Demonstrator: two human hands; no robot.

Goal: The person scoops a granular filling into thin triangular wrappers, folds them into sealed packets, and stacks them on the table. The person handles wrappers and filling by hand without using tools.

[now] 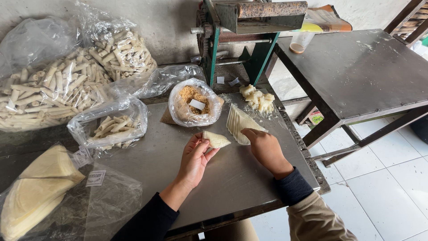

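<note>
Pale dough fills my view of a grey metal worktable [223,178]. My left hand [195,160] is curled around a folded pastry wrapper [216,139], fingers closed on its lower edge so that the triangle sticks up and to the right. My right hand [266,149] lies palm down with its fingertips resting on the near corner of a fanned stack of wrappers [239,125], which sits flat on the table just beside the held piece; the fingers are bent loosely and I cannot tell whether they pinch a sheet. Behind the stack lies a small heap of dough scraps [258,99]. To its left stands an open plastic bag of brown crumbly filling [192,100] with a white card in it. Further left, a small clear bag of rolled pastries [111,127] lies open, and two large bags of finished rolls [58,87] lean against the wall. At the near left corner, a bag of round wrapper sheets [35,192] lies on its side. A green hand-cranked roller machine [240,31] stands at the back, and a dark side table [356,67] carries a plastic cup [301,42].
</note>
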